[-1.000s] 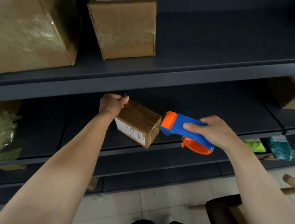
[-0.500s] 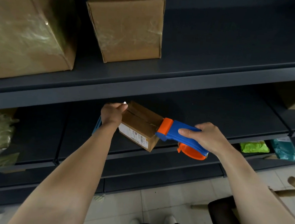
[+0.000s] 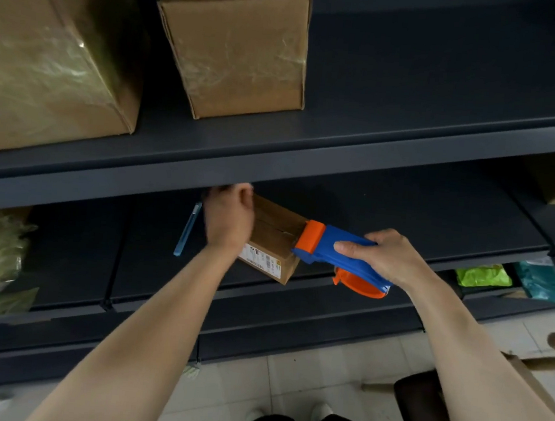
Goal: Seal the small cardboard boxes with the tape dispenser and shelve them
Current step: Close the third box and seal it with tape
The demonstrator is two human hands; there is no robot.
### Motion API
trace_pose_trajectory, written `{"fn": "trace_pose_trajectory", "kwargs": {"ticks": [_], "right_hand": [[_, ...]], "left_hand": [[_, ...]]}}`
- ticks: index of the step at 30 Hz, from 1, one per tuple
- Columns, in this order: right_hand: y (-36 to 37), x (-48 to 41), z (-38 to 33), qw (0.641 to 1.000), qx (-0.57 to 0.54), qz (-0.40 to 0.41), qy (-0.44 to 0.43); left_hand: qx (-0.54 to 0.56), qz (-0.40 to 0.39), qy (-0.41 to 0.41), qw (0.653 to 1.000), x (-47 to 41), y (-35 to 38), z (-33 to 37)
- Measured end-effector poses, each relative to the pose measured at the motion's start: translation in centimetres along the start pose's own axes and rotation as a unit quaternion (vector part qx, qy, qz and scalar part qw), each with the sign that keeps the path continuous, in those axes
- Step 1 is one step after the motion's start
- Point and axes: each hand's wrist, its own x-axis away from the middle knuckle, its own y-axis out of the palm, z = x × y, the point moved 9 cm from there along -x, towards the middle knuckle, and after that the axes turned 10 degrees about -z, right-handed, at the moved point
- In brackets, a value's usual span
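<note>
Centre frame: the small brown cardboard box (image 3: pixel 275 243) hangs tilted before the dark grey metal shelf (image 3: pixel 420 206). The left hand (image 3: pixel 230 221) curls its fingers over the far end as a brace. The right hand (image 3: pixel 386 257) wraps the blue-and-orange plastic tape dispenser (image 3: pixel 334 251), nose on the top seam, ready to tape.
</note>
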Motion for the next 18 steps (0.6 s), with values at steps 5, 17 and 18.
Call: {"fn": "trace_pose_trajectory", "kwargs": {"ticks": [5, 17, 18], "right_hand": [[-0.3, 0.1, 0.0, 1.0, 0.002, -0.011, -0.008], [-0.6, 0.9, 8.6, 0.997, -0.034, -0.011, 0.067], [0.6, 0.0, 8.3, 0.997, -0.031, -0.02, 0.068]], "left_hand": [[-0.141, -0.256, 0.005, 0.956, 1.8, 7.2, 0.5], [-0.144, -0.263, 0.006, 0.954, 2.0, 7.2, 0.6], [-0.143, -0.225, 0.016, 0.964, 2.1, 6.5, 1.1]]}}
